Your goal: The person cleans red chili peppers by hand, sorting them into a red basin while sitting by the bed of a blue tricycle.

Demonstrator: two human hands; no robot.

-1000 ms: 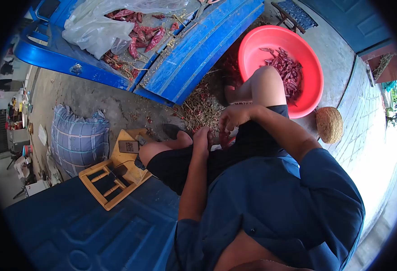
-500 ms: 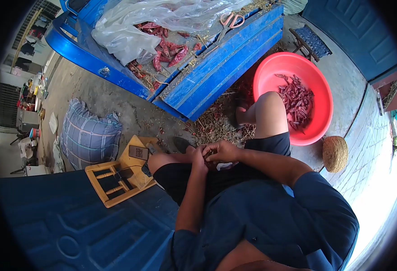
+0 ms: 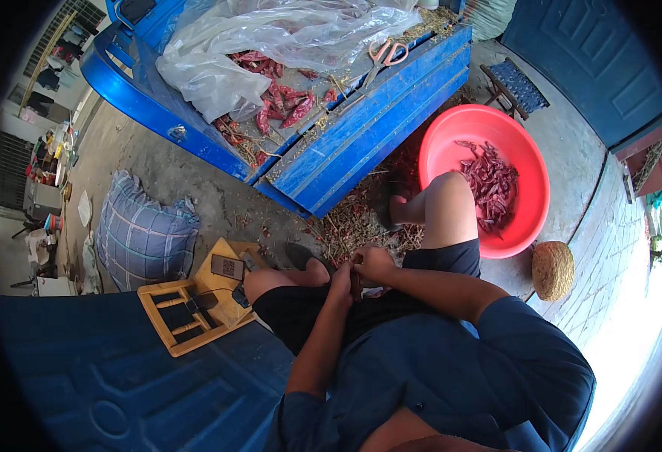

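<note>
In front of my lap, my left hand (image 3: 341, 284) is closed around a dark red dried chilli (image 3: 356, 286), mostly hidden by the fingers. Right against it, my right hand (image 3: 374, 265) has its fingertips pinched together at the chilli's upper end; whether a stem is between them is too small to see. To the right of my knee stands a large red basin (image 3: 530, 218) with a heap of dried chillies (image 3: 493, 184) in it. Loose stems and debris (image 3: 350, 222) litter the ground between my feet.
A blue truck bed (image 3: 376, 128) ahead carries a plastic sheet (image 3: 218, 60), more dried chillies (image 3: 289, 102) and scissors (image 3: 386, 56). On the left are a plaid cushion (image 3: 146, 233) and a wooden stool (image 3: 169, 343) holding a phone (image 3: 227, 267). A woven stool (image 3: 552, 271) stands right.
The view has shifted slightly, so the surroundings sit lower. My right hand has turned from a curled grip over the left hand to a pinch above it, and the chilli now shows between them.
</note>
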